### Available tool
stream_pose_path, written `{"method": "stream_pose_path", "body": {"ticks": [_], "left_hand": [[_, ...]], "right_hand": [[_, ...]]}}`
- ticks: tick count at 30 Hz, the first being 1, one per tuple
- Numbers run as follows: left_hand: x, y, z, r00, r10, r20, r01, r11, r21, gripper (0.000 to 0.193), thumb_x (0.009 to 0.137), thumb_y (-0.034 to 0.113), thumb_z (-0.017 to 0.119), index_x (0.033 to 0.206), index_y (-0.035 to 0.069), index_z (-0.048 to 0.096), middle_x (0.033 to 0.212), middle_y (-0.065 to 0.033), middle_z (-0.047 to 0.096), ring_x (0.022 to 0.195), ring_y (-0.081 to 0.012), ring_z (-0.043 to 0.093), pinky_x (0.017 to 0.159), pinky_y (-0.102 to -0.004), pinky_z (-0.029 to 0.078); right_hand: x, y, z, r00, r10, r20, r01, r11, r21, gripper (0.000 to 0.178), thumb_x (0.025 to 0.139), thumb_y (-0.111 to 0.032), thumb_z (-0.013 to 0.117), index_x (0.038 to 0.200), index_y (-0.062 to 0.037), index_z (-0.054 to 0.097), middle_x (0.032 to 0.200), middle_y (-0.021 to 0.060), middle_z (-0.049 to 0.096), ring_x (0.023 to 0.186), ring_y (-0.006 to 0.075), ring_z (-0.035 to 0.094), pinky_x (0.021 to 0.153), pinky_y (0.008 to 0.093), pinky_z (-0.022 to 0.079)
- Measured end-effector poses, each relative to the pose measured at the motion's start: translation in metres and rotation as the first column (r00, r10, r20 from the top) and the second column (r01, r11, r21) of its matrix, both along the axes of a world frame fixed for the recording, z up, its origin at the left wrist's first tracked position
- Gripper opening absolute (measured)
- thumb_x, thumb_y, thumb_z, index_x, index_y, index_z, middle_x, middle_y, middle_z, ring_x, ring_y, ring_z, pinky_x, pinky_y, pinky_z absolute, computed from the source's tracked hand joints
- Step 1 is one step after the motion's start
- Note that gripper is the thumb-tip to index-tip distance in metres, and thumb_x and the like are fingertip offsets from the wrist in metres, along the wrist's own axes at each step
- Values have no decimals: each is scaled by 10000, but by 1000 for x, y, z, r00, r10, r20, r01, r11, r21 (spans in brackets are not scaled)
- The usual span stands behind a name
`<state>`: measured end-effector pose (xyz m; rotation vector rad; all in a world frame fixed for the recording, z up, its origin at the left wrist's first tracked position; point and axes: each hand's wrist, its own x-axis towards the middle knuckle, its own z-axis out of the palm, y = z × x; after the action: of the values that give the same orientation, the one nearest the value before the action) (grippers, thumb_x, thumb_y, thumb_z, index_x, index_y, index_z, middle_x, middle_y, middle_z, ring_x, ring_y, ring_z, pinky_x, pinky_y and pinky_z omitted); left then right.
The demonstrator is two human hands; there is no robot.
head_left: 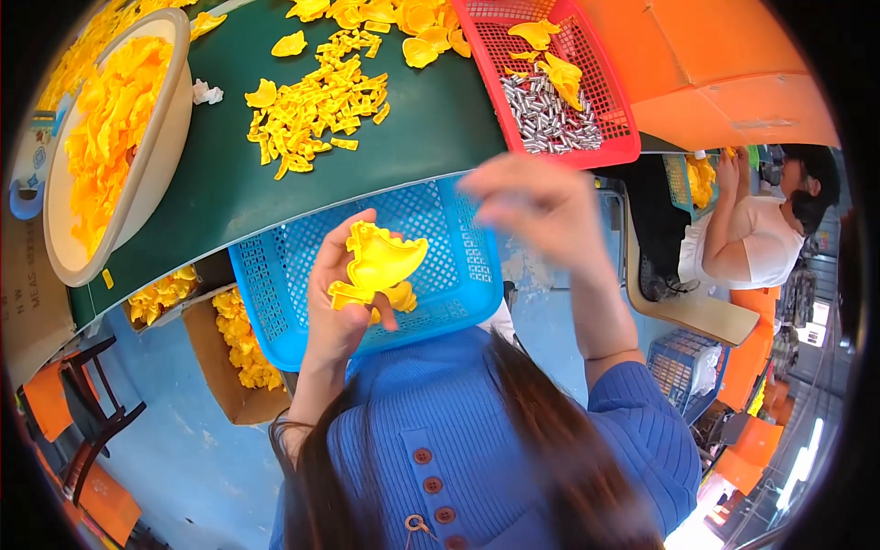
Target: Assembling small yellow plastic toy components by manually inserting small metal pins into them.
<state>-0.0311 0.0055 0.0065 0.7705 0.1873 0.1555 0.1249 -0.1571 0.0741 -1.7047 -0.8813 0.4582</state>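
"So, what sits farthest left?"

"A cream tub (165, 170), heaped with yellow pieces, at the end of the green table (422, 124). On the floor, nearer the person, a cardboard box (207, 353) holds more of them."

"And then?"

"A loose pile of small yellow parts (321, 108) on the table, with bigger curved shells beyond it."

"Where are the hands?"

"Apart. The left hand (324, 291) is over the blue basket (463, 307), fingers and thumb closed around a curved yellow piece (383, 261). More yellow shows just below that; I can't tell if it belongs to the same piece."

"The other one?"

"The right hand (543, 209) is up near the basket's right end, fingers bent, but blurred. I can't tell whether it grips anything."

"What's beyond it?"

"A red basket (629, 128) with short silvery metal pins (555, 119) and a few yellow shells on top. Farthest right, a co-worker (763, 240) in a white top raises both hands near some yellow pieces."
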Motion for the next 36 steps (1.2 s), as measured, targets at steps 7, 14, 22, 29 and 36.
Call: {"method": "stream_pose_path", "body": {"ticks": [7, 14, 22, 29, 36], "left_hand": [[-5, 7, -7, 996, 63, -64, -61, 998, 30, 934, 638, 481, 741, 1301, 17, 276, 1175, -136, 491, 857, -113, 576, 415, -137, 437], [-13, 14, -9, 992, 120, -28, -120, 992, -24, 863, 608, 355, 792, 1269, 37, 338, 1120, -130, 546, 777, -123, 593, 460, -179, 449], [-13, 16, -7, 992, 126, -9, -125, 989, 80, 862, 564, 280, 829, 1263, 41, 384, 1167, -101, 525, 985, -146, 554, 802, -247, 463], [-16, 13, 0, 993, 118, -1, -117, 991, 70, 929, 560, 309, 836, 1297, 12, 354, 1128, -106, 541, 949, -151, 571, 770, -248, 480], [-21, 19, 2, 1000, -4, 4, 4, 1000, 21, 907, 605, 439, 778, 1286, -8, 381, 1018, -81, 583, 663, -111, 588, 568, -205, 481]], "right_hand": [[113, -31, -32, 879, -164, 448, 445, 620, -647, 193, 711, -134, 675, 827, 16, 638, 715, 101, 622, 684, 163, 595, 639, 277, 458], [129, -37, -37, 865, -159, 476, 433, 716, -547, 167, 720, -105, 648, 817, 29, 620, 717, 106, 617, 691, 150, 591, 637, 285, 457], [2, 24, 11, 992, 26, 123, -9, 991, -134, 127, 701, 30, 667, 824, 33, 634, 786, 63, 628, 727, 111, 582, 662, 240, 467], [-30, 52, -10, 983, 164, 88, -170, 983, 71, 217, 653, 99, 668, 855, 19, 669, 836, 115, 646, 783, 170, 613, 702, 245, 474], [-20, 66, -14, 953, 278, 118, -288, 954, 79, 216, 671, 102, 649, 864, 9, 673, 843, 121, 644, 791, 178, 616, 693, 252, 483]]}}
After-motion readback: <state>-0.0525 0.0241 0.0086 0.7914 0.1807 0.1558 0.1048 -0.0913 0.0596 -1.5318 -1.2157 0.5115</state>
